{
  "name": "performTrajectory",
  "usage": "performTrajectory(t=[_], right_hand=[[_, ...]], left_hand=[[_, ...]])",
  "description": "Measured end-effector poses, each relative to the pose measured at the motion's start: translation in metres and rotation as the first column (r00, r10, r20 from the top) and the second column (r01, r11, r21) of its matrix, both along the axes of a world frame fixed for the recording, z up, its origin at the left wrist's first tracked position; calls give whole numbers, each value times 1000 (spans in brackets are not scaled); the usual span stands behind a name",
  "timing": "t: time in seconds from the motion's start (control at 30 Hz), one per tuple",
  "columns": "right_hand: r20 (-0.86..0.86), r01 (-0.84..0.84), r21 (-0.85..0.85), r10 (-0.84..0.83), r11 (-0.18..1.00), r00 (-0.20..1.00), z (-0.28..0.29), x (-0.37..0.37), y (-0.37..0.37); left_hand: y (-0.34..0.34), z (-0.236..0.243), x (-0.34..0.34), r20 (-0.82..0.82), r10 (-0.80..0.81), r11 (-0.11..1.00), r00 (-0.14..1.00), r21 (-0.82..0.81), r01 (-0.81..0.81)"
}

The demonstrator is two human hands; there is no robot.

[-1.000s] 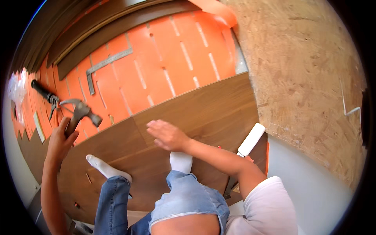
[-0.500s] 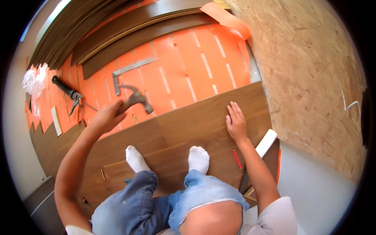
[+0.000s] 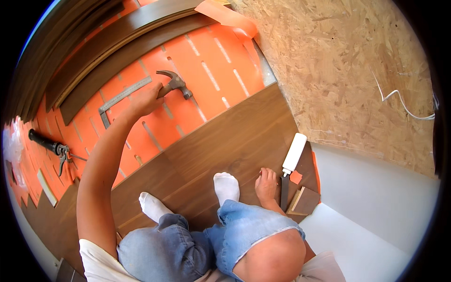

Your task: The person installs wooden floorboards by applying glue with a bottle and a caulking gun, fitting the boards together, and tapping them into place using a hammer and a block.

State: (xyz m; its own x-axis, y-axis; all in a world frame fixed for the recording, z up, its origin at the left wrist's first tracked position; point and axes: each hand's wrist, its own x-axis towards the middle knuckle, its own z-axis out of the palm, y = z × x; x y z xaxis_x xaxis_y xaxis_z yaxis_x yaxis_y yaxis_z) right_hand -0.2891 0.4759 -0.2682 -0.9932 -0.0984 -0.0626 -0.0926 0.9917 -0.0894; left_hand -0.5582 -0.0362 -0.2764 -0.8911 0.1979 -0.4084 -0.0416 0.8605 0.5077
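My left hand (image 3: 148, 99) is closed around the handle of a claw hammer (image 3: 175, 85), raised over the orange underlayment (image 3: 197, 101) near a metal carpenter's square (image 3: 123, 94). On the brown plank floor (image 3: 206, 145), beside my right foot, my right hand (image 3: 266, 184) rests low with its fingers curled down together. What those fingertips hold, if anything, is hidden; the red pencil that lay there is out of sight. Close to that hand are a dark flat bar (image 3: 284, 191) and a white squeeze bottle (image 3: 295, 152).
Loose planks (image 3: 127, 40) lie stacked at the far left. A caulking gun (image 3: 49, 143) and a pale strip (image 3: 47, 188) are on the left. Right of the floor are a particle-board panel (image 3: 338, 70), an orange scrap (image 3: 296, 177) and plank offcuts (image 3: 305, 201).
My right hand has drawn back from the plank's far edge toward my foot, where the red pencil lay. My left hand has carried the hammer farther away. The view has shifted.
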Motion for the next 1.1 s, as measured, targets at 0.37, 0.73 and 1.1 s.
performTrajectory(t=[0.37,0.73,1.1], right_hand=[[-48,49,-137,-56,989,997,-3,-106,-31],[38,149,254,-164,956,986,-27,-331,9],[171,257,-85,-240,963,956,-21,-178,55]], left_hand=[[-25,-33,-24,-384,-185,982,905,-114,152],[6,-41,-14,-604,-95,986,791,-168,-10],[15,-71,-4,-685,178,973,707,17,-230]])
